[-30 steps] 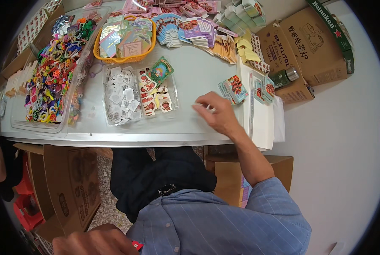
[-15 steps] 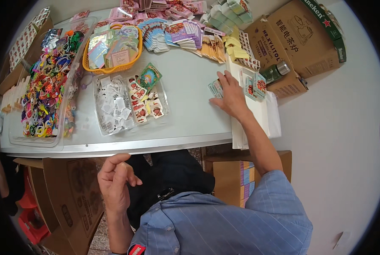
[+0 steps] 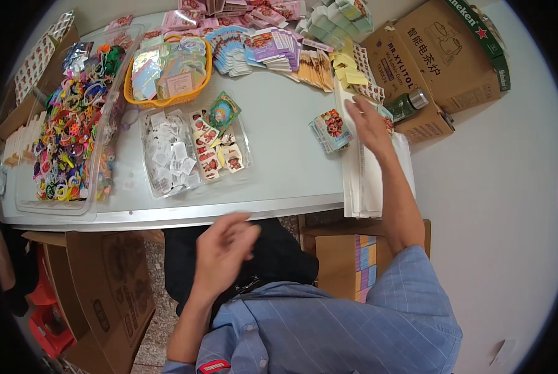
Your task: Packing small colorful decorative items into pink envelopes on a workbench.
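Since half a second ago, the right hand [image 3: 371, 128] has shifted off the stack of small pale-blue packets with red printed pictures [image 3: 330, 129] to above the long, shallow white cardboard box [image 3: 363, 190], its fingers straightened and slightly parted. The left hand [image 3: 224, 254] has swung inward over the lap, fingers half curled and blurred; whether they pinch anything, I cannot tell. That stack lies on the table just beside the white box. Left of it, a clear plastic two-part tray [image 3: 247, 157] holds white paper slips [image 3: 168, 153] on one side and cut-out character stickers [image 3: 232, 158] on the other. Behind it, an orange-yellow plastic basket [image 3: 174, 101] carries translucent pouches and cards. Farther left, a large clear plastic bin [image 3: 87, 209] is heaped with multicoloured small pieces [image 3: 73, 137].
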A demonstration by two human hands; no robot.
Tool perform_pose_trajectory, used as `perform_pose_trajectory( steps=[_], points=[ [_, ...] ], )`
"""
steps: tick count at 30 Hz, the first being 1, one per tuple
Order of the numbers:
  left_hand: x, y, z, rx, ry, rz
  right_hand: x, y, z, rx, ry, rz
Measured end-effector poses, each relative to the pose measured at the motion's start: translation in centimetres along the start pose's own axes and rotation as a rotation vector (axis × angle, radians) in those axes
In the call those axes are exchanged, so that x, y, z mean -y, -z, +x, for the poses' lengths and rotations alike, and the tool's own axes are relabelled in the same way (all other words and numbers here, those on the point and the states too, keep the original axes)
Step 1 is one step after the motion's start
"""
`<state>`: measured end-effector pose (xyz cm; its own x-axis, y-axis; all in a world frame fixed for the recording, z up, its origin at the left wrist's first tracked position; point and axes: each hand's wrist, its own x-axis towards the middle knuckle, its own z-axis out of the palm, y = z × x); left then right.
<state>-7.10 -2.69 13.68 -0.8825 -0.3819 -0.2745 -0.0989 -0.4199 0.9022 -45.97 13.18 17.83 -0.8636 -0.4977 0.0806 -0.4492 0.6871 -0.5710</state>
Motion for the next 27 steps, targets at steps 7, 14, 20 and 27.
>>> perform_pose_trajectory(
  steps=[7,14,20,27],
  points=[
    [-0.4,-9.0,16.6,-0.018,-0.156,0.455,-6.2,10.5,1.6,-0.163,-0.283,-0.051],
    [-0.8,-13.5,21.1,-0.133,-0.217,0.703,-12.0,8.7,0.2,0.030,-0.505,0.241],
    [0.4,-15.3,24.0,-0.090,-0.024,0.657,-10.4,9.7,0.3,-0.037,-0.462,0.095],
    [1.9,-16.4,26.6,-0.060,0.010,0.746,-10.3,7.3,2.3,0.099,-0.542,0.164]
  ],
)
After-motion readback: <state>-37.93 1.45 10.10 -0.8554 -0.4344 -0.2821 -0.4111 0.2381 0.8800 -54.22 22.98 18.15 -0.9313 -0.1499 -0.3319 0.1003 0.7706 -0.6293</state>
